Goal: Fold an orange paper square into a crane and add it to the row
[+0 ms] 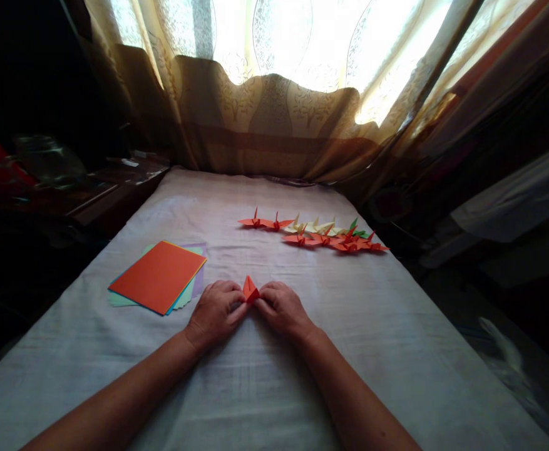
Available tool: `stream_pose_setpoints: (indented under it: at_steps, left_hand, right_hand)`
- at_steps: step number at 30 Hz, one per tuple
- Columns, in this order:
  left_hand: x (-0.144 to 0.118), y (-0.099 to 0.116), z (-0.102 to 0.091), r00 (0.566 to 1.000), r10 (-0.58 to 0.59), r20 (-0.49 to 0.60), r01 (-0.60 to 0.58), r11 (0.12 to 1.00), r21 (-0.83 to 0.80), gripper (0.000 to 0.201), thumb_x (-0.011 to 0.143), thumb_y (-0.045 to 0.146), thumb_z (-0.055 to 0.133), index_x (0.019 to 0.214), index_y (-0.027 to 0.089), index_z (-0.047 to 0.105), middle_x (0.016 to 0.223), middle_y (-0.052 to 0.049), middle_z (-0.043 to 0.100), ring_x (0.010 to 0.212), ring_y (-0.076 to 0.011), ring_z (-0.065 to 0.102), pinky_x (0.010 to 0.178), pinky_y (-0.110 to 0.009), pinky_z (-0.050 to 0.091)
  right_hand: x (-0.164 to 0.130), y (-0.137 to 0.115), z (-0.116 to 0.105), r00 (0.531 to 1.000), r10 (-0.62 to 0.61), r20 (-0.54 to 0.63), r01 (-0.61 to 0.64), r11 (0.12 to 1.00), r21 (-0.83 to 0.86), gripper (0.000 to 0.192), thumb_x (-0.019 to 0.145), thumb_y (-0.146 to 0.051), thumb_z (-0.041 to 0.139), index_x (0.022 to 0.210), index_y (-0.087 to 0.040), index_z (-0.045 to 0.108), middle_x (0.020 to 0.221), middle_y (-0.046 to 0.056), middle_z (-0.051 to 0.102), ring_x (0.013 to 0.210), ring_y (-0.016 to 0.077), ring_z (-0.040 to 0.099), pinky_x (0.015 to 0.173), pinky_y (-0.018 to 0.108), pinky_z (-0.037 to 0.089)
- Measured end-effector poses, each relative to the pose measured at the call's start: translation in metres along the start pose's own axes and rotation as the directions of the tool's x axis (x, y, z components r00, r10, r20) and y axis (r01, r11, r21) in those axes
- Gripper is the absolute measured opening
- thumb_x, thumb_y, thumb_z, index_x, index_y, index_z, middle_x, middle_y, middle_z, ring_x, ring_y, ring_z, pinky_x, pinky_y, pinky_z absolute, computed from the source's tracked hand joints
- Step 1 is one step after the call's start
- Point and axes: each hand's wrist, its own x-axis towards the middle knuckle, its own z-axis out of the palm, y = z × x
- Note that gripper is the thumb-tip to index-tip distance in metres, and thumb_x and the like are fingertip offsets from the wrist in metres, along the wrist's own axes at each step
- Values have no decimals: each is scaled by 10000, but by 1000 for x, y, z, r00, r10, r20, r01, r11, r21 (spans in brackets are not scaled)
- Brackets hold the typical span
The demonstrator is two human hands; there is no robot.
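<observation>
Between my two hands is a small piece of folded red-orange paper, its pointed tip facing away from me. My left hand pinches its left side, with the thumb along the near edge. On the right side, my right hand grips it the same way, fingers curled and thumb at the lower edge. Both hands rest low over the white cloth. My fingers partly cover the paper's side corners.
Left of my hands lies a stack of coloured paper sheets, orange on top. Several folded paper cranes in orange, cream and green stand in rows at the back right. A patterned curtain hangs behind the far edge.
</observation>
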Motion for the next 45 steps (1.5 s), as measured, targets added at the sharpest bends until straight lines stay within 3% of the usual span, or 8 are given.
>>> stream_pose_setpoints:
  at_steps: [4, 11, 15, 23, 41, 45]
  left_hand:
    - [7, 4, 2, 997, -79, 17, 80, 997, -10, 195, 903, 304, 591, 768, 211, 697, 899, -49, 686, 888, -220, 602, 831, -377, 448]
    - [14, 6, 5, 985, -163, 49, 158, 983, 99, 183, 909, 287, 578, 754, 192, 603, 863, -53, 629, 860, -224, 571, 807, -366, 436]
    - [15, 5, 6, 980, -191, 54, 184, 976, 113, 171, 907, 283, 572, 759, 196, 571, 867, -50, 610, 863, -229, 565, 801, -363, 432]
    - [16, 4, 5, 977, -202, 74, 198, 979, 50, 168, 898, 231, 550, 738, 198, 590, 906, -54, 633, 882, -217, 575, 828, -365, 436]
    - [17, 6, 9, 975, -215, 51, 207, 969, 133, 145, 880, 204, 581, 737, 208, 556, 884, -48, 622, 845, -226, 559, 775, -372, 428]
    - [13, 4, 13, 978, -209, -11, 209, 969, 135, 30, 889, 232, 573, 868, 213, 561, 925, -45, 612, 886, -227, 567, 803, -369, 447]
  right_hand:
    - [8, -7, 2, 992, 120, -37, -121, 992, -40, 160, 862, -221, 660, 703, -213, 659, 747, -4, 654, 728, 140, 593, 676, 245, 411]
    - [4, -12, 18, 970, 183, -162, -201, 974, -102, 119, 884, -242, 623, 769, -211, 623, 804, 19, 634, 770, 173, 573, 714, 284, 394]
    - [3, -13, 20, 967, 197, -162, -216, 970, -113, 114, 887, -243, 613, 778, -209, 620, 819, 29, 630, 792, 188, 570, 724, 296, 396]
    - [-2, -8, 17, 974, 134, -185, -125, 990, 64, 123, 885, -198, 578, 932, -244, 681, 931, 25, 677, 870, 178, 611, 805, 292, 431]
    - [3, -15, 27, 958, 200, -203, -230, 964, -135, 76, 886, -200, 584, 814, -218, 600, 807, 30, 624, 780, 200, 558, 710, 315, 354]
    - [4, -16, 28, 952, 210, -222, -244, 959, -141, 59, 869, -200, 605, 816, -219, 585, 808, 28, 619, 771, 201, 554, 707, 315, 353]
